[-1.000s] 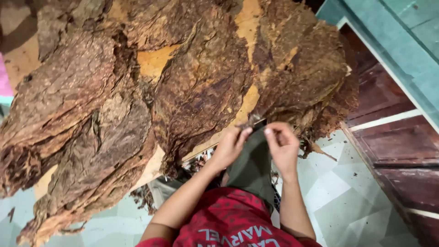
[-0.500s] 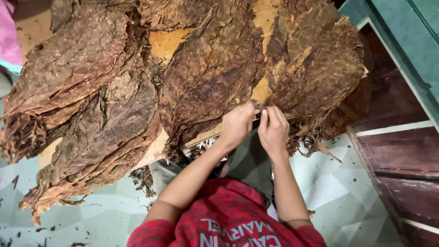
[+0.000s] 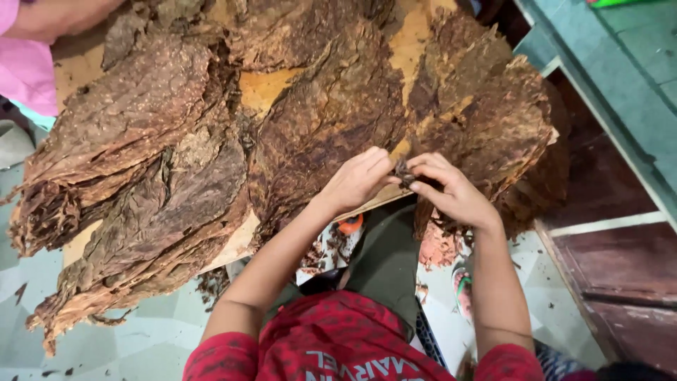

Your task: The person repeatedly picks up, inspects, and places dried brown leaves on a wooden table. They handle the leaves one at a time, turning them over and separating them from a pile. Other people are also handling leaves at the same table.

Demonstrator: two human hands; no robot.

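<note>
The left hand (image 3: 356,180) and right hand (image 3: 451,190) are meeting fingertip to fingertip, both pinching shut on a small dark leaf stem (image 3: 404,171) held between them. Just beyond the grip, stacked dried tobacco leaves (image 3: 317,120) are lying on a wooden board (image 3: 261,88); well away, a pink sleeve (image 3: 28,70) is showing.

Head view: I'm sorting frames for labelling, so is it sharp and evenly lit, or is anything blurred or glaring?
Head view: light is soft and even, with no glare; the dried brown leaves show crisp veins; the left hand and right hand look slightly soft; wide-angle bending tilts the frame edges.
</note>
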